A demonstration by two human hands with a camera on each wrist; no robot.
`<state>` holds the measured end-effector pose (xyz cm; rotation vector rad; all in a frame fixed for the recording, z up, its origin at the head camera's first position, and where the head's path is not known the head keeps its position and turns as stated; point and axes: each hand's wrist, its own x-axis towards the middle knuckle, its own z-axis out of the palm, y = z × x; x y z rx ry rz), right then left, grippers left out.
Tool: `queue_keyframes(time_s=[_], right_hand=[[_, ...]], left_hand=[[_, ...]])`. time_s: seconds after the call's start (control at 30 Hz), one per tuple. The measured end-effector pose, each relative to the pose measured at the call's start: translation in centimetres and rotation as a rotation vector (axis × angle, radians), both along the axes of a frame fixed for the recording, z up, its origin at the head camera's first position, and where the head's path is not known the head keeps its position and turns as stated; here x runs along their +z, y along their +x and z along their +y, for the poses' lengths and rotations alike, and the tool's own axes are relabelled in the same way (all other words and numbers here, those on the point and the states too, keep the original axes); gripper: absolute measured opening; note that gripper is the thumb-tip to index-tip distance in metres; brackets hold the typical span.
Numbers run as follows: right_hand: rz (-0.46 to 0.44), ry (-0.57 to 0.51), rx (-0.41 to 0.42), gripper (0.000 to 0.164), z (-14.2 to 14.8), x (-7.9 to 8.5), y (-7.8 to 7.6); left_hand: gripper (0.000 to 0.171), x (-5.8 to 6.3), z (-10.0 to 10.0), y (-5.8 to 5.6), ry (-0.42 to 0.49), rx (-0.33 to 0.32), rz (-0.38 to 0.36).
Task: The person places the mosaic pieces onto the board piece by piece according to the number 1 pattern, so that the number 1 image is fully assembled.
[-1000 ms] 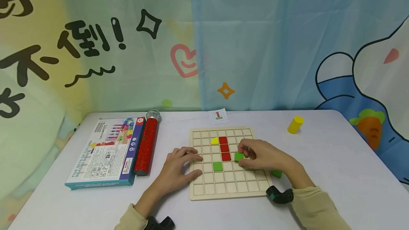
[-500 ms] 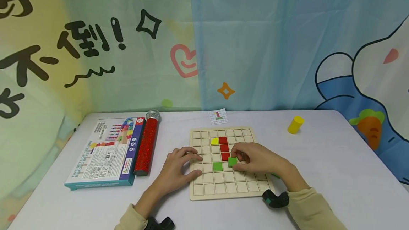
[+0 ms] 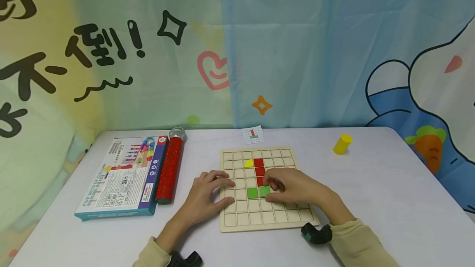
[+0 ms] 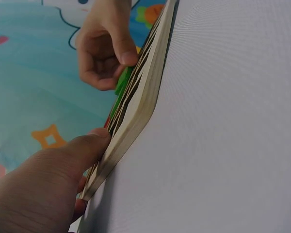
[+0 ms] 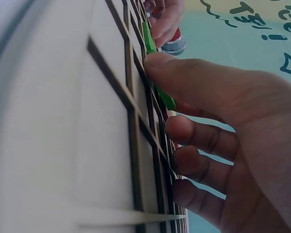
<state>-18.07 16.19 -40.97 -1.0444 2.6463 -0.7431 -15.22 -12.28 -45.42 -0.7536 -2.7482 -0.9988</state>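
My right hand [image 3: 295,186] pinches a green square tile [image 3: 264,191] between thumb and fingers, low over the gridded wooden board [image 3: 237,219]. The right wrist view has that tile [image 5: 166,98] at the thumb tip, close against the grid. Directly left of it lies another green tile [image 3: 252,193] in its own cell. Red tiles [image 3: 258,162] run in a column above, partly covered by the fingers, with a yellow tile [image 3: 249,163] beside the topmost one. My left hand [image 3: 208,193] rests on the board's left edge, its thumb [image 4: 94,138] touching the rim.
Behind the board lies a small card [image 3: 253,134] printed with a coloured grid pattern. A yellow cylinder [image 3: 342,144] stands back right. To the left are a red glittery microphone [image 3: 170,170] and a flat box [image 3: 118,176]. A printed curtain [image 3: 282,52] hangs behind the table.
My right hand has moved left and slightly towards me across the board, bringing the green tile beside the other green one. The left hand stays in place.
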Motion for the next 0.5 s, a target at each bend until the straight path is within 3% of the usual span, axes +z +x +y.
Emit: queue_keyframes(time_s=[0.5], right_hand=[[-0.012,0.000,0.003,0.026,-0.08,0.06,0.09]], left_hand=[[0.035,0.03,-0.01,0.02,-0.005,0.003,-0.010]])
